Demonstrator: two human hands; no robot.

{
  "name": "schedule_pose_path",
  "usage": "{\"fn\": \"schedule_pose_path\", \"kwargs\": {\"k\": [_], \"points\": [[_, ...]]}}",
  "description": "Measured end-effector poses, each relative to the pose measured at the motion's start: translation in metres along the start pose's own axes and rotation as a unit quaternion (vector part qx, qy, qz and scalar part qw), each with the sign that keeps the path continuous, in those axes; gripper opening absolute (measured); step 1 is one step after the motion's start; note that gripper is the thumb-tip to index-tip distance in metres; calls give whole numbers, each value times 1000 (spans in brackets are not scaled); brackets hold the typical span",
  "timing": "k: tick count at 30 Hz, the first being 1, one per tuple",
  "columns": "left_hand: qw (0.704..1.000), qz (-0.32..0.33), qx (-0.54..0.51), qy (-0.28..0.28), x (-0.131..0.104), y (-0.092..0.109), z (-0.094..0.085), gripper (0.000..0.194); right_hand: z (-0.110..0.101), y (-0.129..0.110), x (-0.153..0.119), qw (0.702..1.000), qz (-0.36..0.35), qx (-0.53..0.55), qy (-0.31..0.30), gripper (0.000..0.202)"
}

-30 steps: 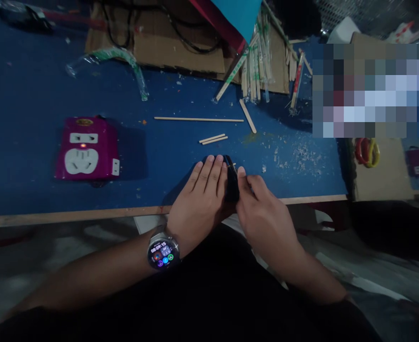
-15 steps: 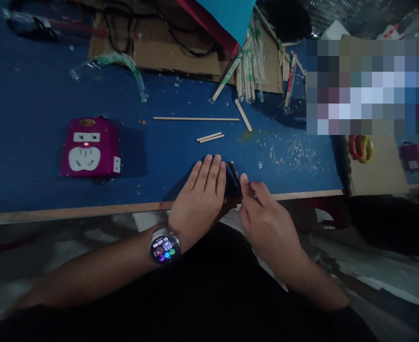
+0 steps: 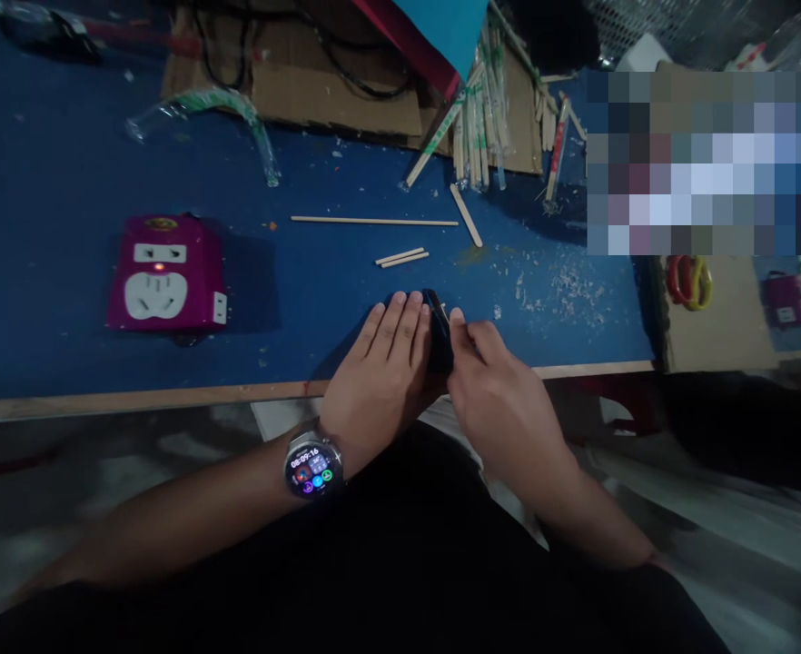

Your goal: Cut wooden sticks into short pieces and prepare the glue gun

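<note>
My left hand, a watch on its wrist, lies flat, palm down, at the table's front edge. Its fingers are stretched out side by side; whatever is under the palm is hidden. Close beside them, my right hand is closed around a slim dark knife, its narrow end pointing away from me along my left fingertips. A tiny pale sliver shows by the blade. Beyond the hands lie two short wooden sticks, a long thin stick and a flat wooden stick.
On the left stands a purple power socket block. Pale shavings are scattered to the right. Wrapped chopsticks lie on cardboard at the back, near a curved plastic wrapper. Red and yellow rings rest at right.
My right hand has shifted slightly left, bringing the knife right up against my left fingers. The left hand stays flat in place.
</note>
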State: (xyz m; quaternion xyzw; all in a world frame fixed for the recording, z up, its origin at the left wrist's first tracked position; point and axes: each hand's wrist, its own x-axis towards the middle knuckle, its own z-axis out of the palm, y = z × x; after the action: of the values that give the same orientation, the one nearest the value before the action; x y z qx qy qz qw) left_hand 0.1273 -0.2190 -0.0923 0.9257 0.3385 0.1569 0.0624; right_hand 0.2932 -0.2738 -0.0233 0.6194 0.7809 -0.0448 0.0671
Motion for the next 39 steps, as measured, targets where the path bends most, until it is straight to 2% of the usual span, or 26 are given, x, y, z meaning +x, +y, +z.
{"fn": "schedule_pose_path", "kwargs": {"k": [2,6,9,13,15,19,24,26,33,36,39], "points": [[1000,2,-9,2,-1,-1,2,85,3,2,2,1000,9,25,10,59],[1000,9,-12,-1,-1,-4,1,84,10,12,-1,991,23,99,88,58],[1000,12,4,-25,2,-3,-6,81,8,24,-7,984,38,134,115,54],[999,16,22,-43,8,-3,-19,87,3,47,-14,972,61,160,159,53],[999,14,20,-39,13,-7,-26,79,2,61,-14,969,75,155,175,52],[998,40,14,-40,30,-21,-38,48,5,82,-4,971,86,154,160,53],[994,52,51,-79,53,-35,-47,27,7,95,16,971,70,174,145,52],[992,61,61,-89,58,-36,-49,25,8,100,24,971,53,180,148,49],[993,85,51,-65,68,-40,-49,26,15,109,35,963,12,198,185,42],[995,101,-9,-13,71,-42,-62,25,6,104,35,955,0,197,220,33],[992,111,-56,8,76,-43,-81,23,-12,96,38,930,-53,264,250,35]]}}
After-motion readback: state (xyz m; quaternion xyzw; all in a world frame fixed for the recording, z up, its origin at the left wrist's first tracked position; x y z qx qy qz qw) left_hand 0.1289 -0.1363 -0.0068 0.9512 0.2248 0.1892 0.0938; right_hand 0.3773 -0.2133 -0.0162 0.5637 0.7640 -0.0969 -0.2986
